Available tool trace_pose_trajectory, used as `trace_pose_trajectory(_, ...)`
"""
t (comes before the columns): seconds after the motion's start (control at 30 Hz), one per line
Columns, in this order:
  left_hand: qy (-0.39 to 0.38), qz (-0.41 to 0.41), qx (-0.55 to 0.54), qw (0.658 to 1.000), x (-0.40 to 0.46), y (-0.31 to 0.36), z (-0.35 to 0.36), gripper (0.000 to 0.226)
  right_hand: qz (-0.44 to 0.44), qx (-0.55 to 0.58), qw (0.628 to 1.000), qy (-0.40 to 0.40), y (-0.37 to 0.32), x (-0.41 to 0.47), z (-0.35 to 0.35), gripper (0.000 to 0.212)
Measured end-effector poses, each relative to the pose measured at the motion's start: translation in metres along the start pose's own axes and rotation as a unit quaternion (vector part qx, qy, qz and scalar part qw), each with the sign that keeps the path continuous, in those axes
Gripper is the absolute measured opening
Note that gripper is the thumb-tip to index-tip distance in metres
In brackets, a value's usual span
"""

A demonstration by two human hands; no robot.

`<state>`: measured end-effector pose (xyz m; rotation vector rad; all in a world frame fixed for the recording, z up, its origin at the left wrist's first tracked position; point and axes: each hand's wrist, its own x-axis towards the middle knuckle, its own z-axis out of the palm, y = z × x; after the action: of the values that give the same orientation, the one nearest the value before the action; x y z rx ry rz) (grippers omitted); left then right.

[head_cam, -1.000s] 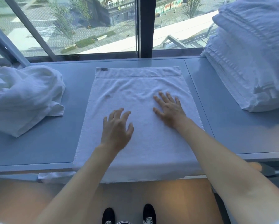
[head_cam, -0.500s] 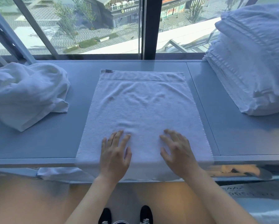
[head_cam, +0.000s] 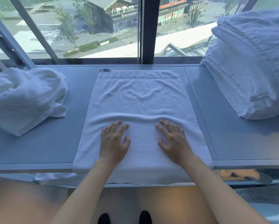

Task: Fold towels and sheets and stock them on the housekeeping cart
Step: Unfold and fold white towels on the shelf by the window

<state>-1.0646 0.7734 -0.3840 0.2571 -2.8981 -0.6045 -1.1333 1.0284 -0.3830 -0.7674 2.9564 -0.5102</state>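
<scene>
A white towel (head_cam: 140,97) lies spread flat on the grey ledge (head_cam: 43,143) under the window, its near end hanging over the front edge. My left hand (head_cam: 113,141) and my right hand (head_cam: 173,139) press palm-down on its near half, fingers straight and slightly spread. A soft ridge of cloth runs across the towel just beyond my fingertips. A small dark label sits at the towel's far left corner.
A crumpled heap of white linen (head_cam: 25,99) lies on the ledge at left. A tall stack of folded white towels (head_cam: 248,65) stands at right. Window glass and a dark frame post (head_cam: 147,29) close off the back. My shoes show on the floor below.
Both hands slid back toward the ledge's front edge, then pushed a little forward, raising a ridge of cloth ahead of the fingertips.
</scene>
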Motion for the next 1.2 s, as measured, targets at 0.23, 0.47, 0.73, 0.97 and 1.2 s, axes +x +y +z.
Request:
trace_pose_trajectory(0.23, 0.002, 0.027, 0.018, 0.999, -0.009, -0.005, 0.005, 0.048, -0.007, -0.022, 1.000, -0.005, -0.002, -0.004, -0.002, 0.055)
trace_pose_trajectory(0.47, -0.003, 0.028, 0.023, 0.999, -0.016, -0.001, 0.002, 0.050, -0.091, 0.013, 0.995, -0.044, -0.056, -0.024, 0.025, 0.057)
trace_pose_trajectory(0.73, 0.007, 0.052, 0.024, 0.998, -0.076, -0.009, -0.008, 0.053, -0.089, -0.008, 0.995, -0.048, -0.052, -0.026, 0.030, 0.059)
trace_pose_trajectory(0.97, -0.032, 0.048, 0.070, 0.996, -0.100, -0.043, -0.003, 0.059, -0.113, -0.030, 0.991, -0.060, -0.032, -0.041, 0.019, 0.059)
trace_pose_trajectory(1.2, -0.014, 0.055, 0.092, 0.994, -0.113, -0.076, -0.015, 0.061, -0.089, -0.069, 0.993, -0.046, 0.050, -0.097, -0.007, 0.058)
